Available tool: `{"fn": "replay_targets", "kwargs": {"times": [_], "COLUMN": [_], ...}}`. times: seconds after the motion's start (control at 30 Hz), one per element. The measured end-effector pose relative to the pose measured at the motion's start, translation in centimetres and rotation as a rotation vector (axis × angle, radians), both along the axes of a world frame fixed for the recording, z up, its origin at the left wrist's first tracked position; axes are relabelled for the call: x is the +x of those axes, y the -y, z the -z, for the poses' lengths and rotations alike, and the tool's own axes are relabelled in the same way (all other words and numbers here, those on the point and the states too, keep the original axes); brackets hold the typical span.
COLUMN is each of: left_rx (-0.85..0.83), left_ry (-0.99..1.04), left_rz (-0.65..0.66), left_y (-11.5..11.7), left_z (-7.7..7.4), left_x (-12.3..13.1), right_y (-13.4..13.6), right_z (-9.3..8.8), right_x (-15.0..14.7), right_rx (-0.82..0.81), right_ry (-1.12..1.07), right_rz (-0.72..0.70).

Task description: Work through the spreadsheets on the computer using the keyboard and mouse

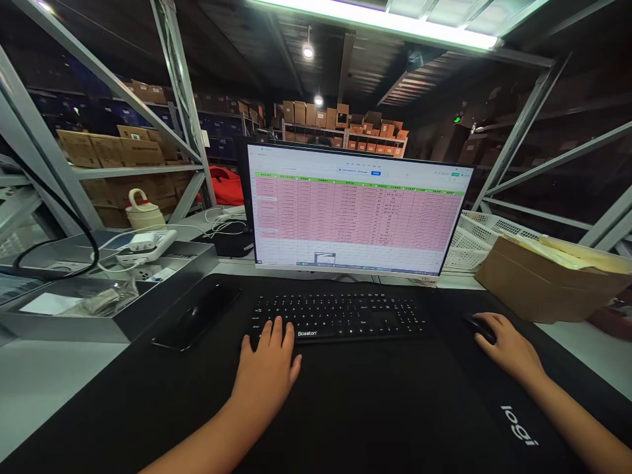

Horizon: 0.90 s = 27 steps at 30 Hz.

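My left hand (269, 362) rests with fingers spread on the lower left keys of a black keyboard (340, 313). On the right, my right hand (506, 345) is wrapped over a black mouse (481, 329) on the black desk mat (365, 401). Behind the keyboard stands a monitor (350, 217) showing a spreadsheet with pink rows and a green header. A small pop-up preview shows near the bottom of the screen.
A dark phone (197, 319) lies left of the keyboard. Farther left is a grey tray (123, 322) with a power strip (148, 247) and cables. An open cardboard box (548, 280) and white baskets (469, 240) stand at the right. Metal posts frame the desk.
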<state>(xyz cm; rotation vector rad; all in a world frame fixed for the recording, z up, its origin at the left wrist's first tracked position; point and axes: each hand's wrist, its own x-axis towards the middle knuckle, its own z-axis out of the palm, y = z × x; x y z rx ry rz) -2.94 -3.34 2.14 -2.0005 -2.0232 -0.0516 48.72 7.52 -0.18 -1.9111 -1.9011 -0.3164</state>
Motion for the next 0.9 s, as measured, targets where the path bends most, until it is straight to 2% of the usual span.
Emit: {"fn": "replay_targets", "kwargs": {"times": [0.2, 0.33, 0.47, 0.7, 0.8, 0.9], "left_rx": [0.013, 0.027, 0.017, 0.004, 0.005, 0.006], "left_ry": [-0.014, -0.01, -0.018, -0.053, -0.066, -0.084], "left_rz": [-0.008, 0.001, 0.003, -0.01, -0.011, -0.004], "left_y": [-0.1, -0.1, 0.0, 0.0, 0.0, -0.1], "left_z": [0.2, 0.3, 0.2, -0.1, 0.0, 0.3], "left_x": [0.0, -0.1, -0.1, 0.0, 0.0, -0.1], "right_y": [-0.4, -0.3, -0.3, -1.0, -0.8, -0.1], "right_z": [0.9, 0.7, 0.4, 1.0, 0.7, -0.1], "right_x": [0.8, 0.6, 0.2, 0.6, 0.3, -0.4], "right_rx": [0.013, 0.018, 0.05, 0.066, 0.053, -0.018], "right_ry": [0.005, -0.008, -0.054, -0.059, -0.06, -0.036], "right_rz": [-0.025, 0.001, -0.029, -0.054, -0.04, 0.031]}}
